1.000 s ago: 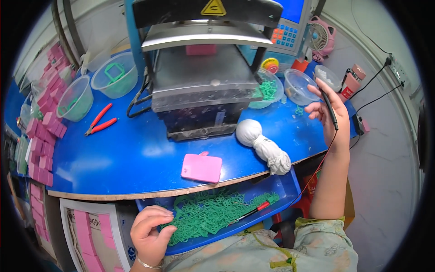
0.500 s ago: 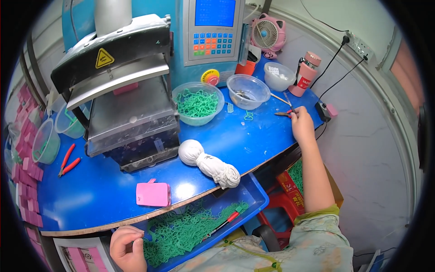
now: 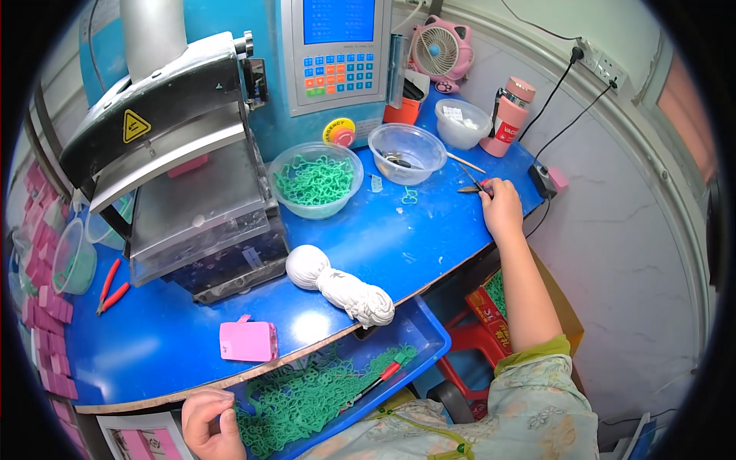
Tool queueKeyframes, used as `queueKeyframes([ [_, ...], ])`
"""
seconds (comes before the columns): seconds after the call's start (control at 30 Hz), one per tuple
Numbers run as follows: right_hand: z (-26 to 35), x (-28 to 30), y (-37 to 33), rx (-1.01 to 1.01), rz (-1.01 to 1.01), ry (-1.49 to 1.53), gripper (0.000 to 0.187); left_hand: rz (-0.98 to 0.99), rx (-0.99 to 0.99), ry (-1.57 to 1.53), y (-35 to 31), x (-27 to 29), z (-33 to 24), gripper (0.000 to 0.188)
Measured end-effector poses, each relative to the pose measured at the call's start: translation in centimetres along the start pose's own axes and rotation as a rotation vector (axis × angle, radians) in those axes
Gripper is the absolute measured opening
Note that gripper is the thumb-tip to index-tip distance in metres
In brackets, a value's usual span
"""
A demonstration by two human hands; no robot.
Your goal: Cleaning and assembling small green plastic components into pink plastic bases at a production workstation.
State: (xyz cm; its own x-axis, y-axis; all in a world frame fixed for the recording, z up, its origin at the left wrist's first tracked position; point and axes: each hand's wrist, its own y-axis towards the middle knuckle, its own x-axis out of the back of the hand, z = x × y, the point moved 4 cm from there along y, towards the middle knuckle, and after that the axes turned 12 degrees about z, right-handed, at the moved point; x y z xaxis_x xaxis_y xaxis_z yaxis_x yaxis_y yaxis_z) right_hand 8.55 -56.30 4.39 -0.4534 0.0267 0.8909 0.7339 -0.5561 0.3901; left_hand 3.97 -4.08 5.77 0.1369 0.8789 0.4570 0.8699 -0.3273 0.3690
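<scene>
My right hand (image 3: pixel 504 211) reaches over the far right of the blue table (image 3: pixel 414 230), fingers closed around the end of a thin dark tool (image 3: pixel 474 181). Beside those fingertips lies a small red-handled cutter (image 3: pixel 469 189), its handles partly covered by the hand. My left hand (image 3: pixel 208 423) hangs at the table's near edge, fingers curled toward the thumb; whether anything is between them is hidden. Below the edge, next to it, a blue tray (image 3: pixel 435 346) contains a heap of green rubbery loops (image 3: pixel 307 402) and a red-handled tool (image 3: pixel 389 372).
A press machine (image 3: pixel 195 203) stands left. Nearby are a bowl of green loops (image 3: pixel 316 181), a clear bowl (image 3: pixel 406 172), a white bowl (image 3: pixel 462 138), a pink bottle (image 3: pixel 509 123) and a fan (image 3: pixel 438 52). A white cloth bundle (image 3: pixel 341 289), pink block (image 3: pixel 249 341) and red pliers (image 3: pixel 113 290) lie nearer.
The view has shifted, so the table things sit slightly further left. My right fingers have come closer around the thin dark tool and cutter handles. My left hand stays curled in place.
</scene>
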Motion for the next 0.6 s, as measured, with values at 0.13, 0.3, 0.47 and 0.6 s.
queueKeyframes([
  [0.13,-0.2,0.8,-0.9,-0.021,-0.027,-0.026,0.022,0.084,-0.247,0.462,2.5,-0.5,-2.2,0.013],
  [0.3,3.9,4.3,-3.5,0.171,-0.304,0.003,0.025,0.454,-0.124,0.600,5.9,-1.8,-0.2,0.087],
  [0.47,14.5,7.9,-11.8,0.768,-0.260,0.357,0.020,0.444,-0.024,0.455,6.8,-2.0,2.0,0.058],
  [0.6,23.2,7.3,-18.7,1.250,0.160,0.565,0.040,0.338,0.113,-0.056,4.8,-2.3,1.9,0.060],
])
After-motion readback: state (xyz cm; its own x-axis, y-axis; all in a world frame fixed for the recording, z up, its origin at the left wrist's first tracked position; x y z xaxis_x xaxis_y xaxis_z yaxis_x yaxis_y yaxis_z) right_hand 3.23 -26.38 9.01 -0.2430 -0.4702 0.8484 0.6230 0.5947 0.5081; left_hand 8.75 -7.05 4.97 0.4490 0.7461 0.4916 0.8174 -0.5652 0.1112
